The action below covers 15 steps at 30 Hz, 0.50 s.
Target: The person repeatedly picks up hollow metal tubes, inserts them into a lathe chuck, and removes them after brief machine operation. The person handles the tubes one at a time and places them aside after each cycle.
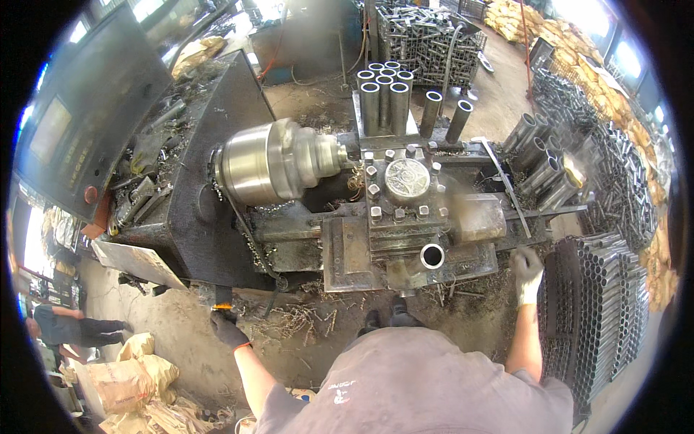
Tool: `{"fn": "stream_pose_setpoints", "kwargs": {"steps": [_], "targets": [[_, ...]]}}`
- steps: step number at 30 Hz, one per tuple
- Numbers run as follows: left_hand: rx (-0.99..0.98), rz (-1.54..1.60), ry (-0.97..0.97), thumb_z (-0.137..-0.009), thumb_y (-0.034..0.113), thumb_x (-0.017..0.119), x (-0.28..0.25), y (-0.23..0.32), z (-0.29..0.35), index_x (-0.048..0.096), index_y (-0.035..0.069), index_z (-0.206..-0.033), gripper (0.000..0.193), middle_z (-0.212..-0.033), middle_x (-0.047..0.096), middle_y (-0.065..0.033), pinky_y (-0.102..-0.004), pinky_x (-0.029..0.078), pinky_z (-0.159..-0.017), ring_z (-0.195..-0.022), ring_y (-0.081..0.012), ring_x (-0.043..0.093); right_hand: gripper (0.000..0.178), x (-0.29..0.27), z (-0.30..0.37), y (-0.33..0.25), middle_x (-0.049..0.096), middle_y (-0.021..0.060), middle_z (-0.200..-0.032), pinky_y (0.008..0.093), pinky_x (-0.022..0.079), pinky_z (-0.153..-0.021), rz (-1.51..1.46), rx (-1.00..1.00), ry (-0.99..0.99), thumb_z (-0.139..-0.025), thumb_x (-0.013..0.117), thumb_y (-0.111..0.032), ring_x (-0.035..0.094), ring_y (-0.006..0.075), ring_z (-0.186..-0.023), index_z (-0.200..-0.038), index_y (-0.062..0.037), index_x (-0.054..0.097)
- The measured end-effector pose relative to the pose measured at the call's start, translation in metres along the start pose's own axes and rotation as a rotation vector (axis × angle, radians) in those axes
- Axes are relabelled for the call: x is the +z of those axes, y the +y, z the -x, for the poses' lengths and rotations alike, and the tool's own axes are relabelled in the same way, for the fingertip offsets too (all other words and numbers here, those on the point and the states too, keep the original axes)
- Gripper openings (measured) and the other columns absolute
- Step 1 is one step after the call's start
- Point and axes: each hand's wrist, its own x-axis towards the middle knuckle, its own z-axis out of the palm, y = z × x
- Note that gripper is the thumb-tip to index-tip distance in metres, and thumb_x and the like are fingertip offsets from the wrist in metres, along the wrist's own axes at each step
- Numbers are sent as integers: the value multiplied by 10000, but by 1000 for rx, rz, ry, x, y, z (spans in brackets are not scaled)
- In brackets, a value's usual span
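A lathe stands in front of me. Its bright round chuck (253, 166) is at the left, and a square tool post (407, 179) with several bolts is at the middle. My left hand (230, 333), in a dark glove, is closed at an orange-tipped lever (222, 307) below the headstock (210, 210). Beyond the lathe's right end, my right hand (526, 269) wears a pale, soiled glove. Its fingers are curled, and what they hold, if anything, is hidden. One steel tube (432, 256) shows its open end at the near side of the tool post.
Several steel tubes (385, 108) stand upright behind the tool post. More tubes (536, 163) lean at the right end. A tall stack of tubes (611, 296) is beside my right arm. Metal shavings (303, 322) litter the floor. Paper sacks (123, 380) and another person (76, 325) are at the left.
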Motion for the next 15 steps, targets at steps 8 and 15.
{"fn": "stream_pose_setpoints", "kwargs": {"steps": [8, 15], "targets": [[-103, -63, -129, -1076, 450, 568, -15, -73, 51, 715, 97, -1073, 382, -774, 598, -2, -366, 520, -656, -688, -174, 582, 405, 108, -63, -248, 745, 201, -1290, 375, 571, -1037, 14, -691, -659, -889, 739, -89, 729, 280, -1170, -1287, -16, 749], [-348, -859, -790, -1022, 363, 575, -61, -213, 171, 741, 28, -1028, 374, -871, 717, -115, -409, 558, -774, -795, -272, 689, 545, 282, -129, -346, 700, 116, -1422, 393, 561, -1030, 685, -676, -1287, -891, 792, -354, 691, 265, -1242, -1371, -106, 724]]}}
